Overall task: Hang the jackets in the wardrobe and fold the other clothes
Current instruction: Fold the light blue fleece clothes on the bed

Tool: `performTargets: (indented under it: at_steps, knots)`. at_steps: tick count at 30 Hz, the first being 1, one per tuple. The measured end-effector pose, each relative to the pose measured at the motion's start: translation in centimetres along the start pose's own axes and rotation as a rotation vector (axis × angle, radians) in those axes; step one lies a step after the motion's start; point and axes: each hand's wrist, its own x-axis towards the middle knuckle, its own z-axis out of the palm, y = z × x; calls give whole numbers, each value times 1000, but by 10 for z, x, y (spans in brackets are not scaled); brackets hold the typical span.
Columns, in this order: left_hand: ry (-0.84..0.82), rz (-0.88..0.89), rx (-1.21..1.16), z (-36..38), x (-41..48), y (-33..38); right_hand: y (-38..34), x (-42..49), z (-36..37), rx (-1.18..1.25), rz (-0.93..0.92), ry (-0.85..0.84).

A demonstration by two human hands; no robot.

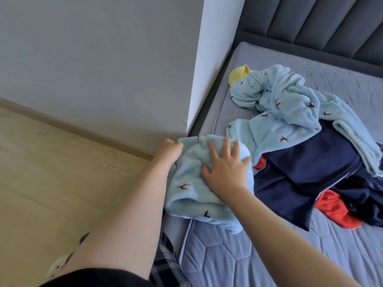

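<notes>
A light blue fleece garment (192, 195) with small dark prints lies folded at the left edge of the bed (238, 257). My left hand (171, 149) grips its far left corner in a fist. My right hand (224, 162) lies flat on top of it, fingers spread. Behind it a second light blue fleece piece (286, 104) lies crumpled, partly over a navy garment (306, 168) with white piping. A red garment (331, 210) pokes out from under the navy one. A yellow item (238, 75) shows at the far end of the pile.
A grey wall (103, 69) and its white corner (211, 59) stand right beside the bed's left side. Wooden floor (51, 172) lies to the left. A dark padded headboard (321, 23) closes the far end. My plaid trouser leg and a slipper show at the bottom left.
</notes>
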Motion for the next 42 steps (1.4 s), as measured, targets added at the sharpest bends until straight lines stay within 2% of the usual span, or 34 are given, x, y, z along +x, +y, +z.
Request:
performTargets:
  at_steps: [6,11,14,18,20,22,26,29,32,34,37,39,42]
  knots:
    - [-68,-33,303,-6,-2,-20,-25,21,13,-104,19,-57]
    - [-71,-67,364,-3,-3,-31,-27,19,18,-120,33,-47]
    - [-120,-173,272,3,-4,-31,-23,15,20,-100,38,-28]
    - [-194,-302,24,9,-6,-34,-19,11,19,-66,40,-3]
    - [-174,-353,-224,7,-1,-36,-18,11,19,-58,41,1]
    - [-93,-340,-335,3,3,-36,-17,11,19,-53,45,7]
    - [151,-200,-132,2,8,-41,-22,10,18,-60,40,23]
    - [164,-195,-4,4,5,-42,-25,11,18,-69,39,14]
    - [74,-122,212,5,1,-35,-24,11,19,-65,52,5]
    - [8,-88,263,8,-2,-35,-24,11,19,-72,57,8]
    - [92,-40,347,10,-7,-47,-27,9,16,-59,36,2]
    - [170,-75,406,10,-11,-55,-28,5,13,-28,-9,-5]
    - [163,-136,404,16,-6,-63,-22,1,7,89,-59,27]
